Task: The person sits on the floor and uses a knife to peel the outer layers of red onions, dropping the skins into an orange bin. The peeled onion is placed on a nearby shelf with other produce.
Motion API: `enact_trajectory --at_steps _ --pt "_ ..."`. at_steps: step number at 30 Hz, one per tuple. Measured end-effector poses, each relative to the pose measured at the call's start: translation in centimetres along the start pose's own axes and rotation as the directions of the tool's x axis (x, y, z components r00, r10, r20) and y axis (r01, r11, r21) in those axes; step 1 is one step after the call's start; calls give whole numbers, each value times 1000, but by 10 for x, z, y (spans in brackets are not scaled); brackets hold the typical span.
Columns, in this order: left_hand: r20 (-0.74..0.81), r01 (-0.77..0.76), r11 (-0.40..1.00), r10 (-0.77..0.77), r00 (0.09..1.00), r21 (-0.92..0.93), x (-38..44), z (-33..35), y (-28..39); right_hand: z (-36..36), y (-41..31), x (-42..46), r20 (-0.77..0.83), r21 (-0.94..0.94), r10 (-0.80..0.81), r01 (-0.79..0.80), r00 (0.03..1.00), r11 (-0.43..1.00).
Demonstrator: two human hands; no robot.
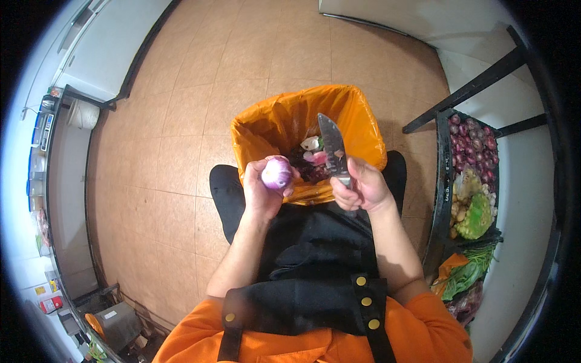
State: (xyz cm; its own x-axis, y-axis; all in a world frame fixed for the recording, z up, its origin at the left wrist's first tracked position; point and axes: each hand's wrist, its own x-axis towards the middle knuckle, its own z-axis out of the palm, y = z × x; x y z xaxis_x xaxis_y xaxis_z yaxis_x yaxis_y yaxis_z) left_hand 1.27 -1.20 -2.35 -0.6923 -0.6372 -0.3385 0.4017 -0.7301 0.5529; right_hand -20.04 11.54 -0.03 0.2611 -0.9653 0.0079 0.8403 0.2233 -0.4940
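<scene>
A peeled purple-and-white onion [276, 173] rests in my left hand [263, 195], its pale cut end turned up. My right hand [363, 186] grips the handle of a kitchen knife [333, 145], whose broad blade points up and away from me, with wet bits stuck on it. Both hands are over the near edge of a bin lined with an orange plastic bag [363, 118]. Inside the bin lie onion skins [316, 158], a white scrap [310, 143] and some green matter. The knife blade and the onion are apart.
At the right stands a black crate [442, 181] with red onions [472, 140], bagged vegetables and a bumpy green vegetable [474, 220]. Leafy greens [472, 272] lie nearer me. A shelf with containers [38, 159] runs along the left, above a white bucket [84, 113]. The floor [177, 181] is brown tile.
</scene>
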Motion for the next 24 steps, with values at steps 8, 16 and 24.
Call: enact_trajectory --at_steps 8,16,24 --pt "-140 -164 955 202 969 247 -3 16 -8 -5 41 22 -457 -651 -246 -134 855 747" --pt "-178 -284 827 412 894 485 -5 13 -19 37 53 29 -87 -975 -444 15 892 223" --pt "-153 -211 965 234 960 155 1 5 -9 26 41 30 -562 -603 -282 -153 777 783"
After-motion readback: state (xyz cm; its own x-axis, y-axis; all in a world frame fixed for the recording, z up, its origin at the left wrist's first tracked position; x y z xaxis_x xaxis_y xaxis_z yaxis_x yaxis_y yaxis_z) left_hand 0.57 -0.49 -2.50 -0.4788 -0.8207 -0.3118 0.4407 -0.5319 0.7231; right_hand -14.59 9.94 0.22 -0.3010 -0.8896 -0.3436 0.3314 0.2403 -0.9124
